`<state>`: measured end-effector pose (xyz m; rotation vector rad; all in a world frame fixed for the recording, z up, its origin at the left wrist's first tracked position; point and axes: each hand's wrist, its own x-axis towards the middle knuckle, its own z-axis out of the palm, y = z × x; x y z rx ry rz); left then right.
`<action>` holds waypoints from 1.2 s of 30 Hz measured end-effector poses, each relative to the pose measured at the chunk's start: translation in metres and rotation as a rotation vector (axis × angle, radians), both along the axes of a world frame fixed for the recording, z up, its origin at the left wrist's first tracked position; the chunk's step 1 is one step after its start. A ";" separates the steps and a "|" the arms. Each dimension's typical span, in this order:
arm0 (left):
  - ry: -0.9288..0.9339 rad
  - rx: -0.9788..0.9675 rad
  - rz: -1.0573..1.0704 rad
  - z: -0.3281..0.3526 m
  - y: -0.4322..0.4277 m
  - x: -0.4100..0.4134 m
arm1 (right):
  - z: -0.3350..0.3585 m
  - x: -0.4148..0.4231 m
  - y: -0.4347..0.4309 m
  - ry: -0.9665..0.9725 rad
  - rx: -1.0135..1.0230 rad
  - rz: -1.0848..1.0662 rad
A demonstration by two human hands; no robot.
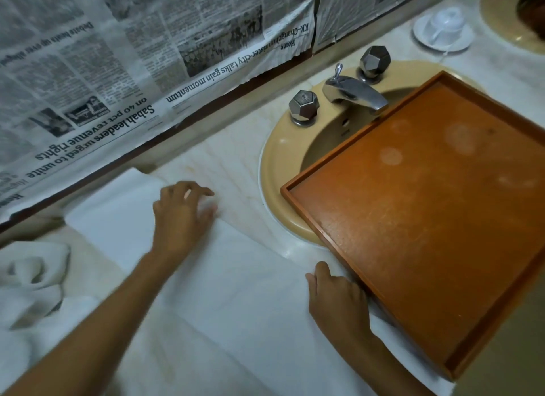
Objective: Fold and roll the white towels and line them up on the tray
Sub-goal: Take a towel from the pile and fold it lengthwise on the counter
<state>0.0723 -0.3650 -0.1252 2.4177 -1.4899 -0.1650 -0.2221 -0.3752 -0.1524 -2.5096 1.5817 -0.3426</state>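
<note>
Left hand (181,215) spread, pressing far edge of white towel (236,292); right hand (336,298) curled at corner beside tray (413,218), grip unclear. Smooth flat, align edges before folding

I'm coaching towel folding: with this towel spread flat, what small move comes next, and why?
Probably lift the tray-side edge and fold it over leftward: the white towel lies flat, left hand and right hand sit at that edge, and the tray holds nothing.

Head-worn view, steeply downward, close, seemingly tilted
</note>
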 end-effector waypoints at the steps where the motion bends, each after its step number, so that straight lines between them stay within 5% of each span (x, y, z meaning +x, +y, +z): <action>1: 0.064 -0.043 0.038 -0.003 0.010 -0.026 | 0.001 0.000 0.000 -0.003 0.011 -0.002; 7: 0.160 0.142 0.176 -0.038 0.067 -0.147 | 0.012 -0.002 -0.005 0.022 0.117 0.052; 16: -0.012 0.169 0.099 -0.050 0.084 -0.083 | 0.025 -0.042 0.013 0.053 0.577 0.196; 24: -0.012 0.217 0.102 -0.045 0.079 -0.053 | 0.032 -0.075 0.051 0.087 0.550 0.177; 30: 0.141 0.097 0.024 -0.036 0.123 -0.152 | 0.040 -0.085 0.076 0.066 0.555 0.110; 36: 0.007 0.084 -0.064 -0.054 0.180 -0.190 | 0.043 -0.100 0.080 -0.105 0.709 0.045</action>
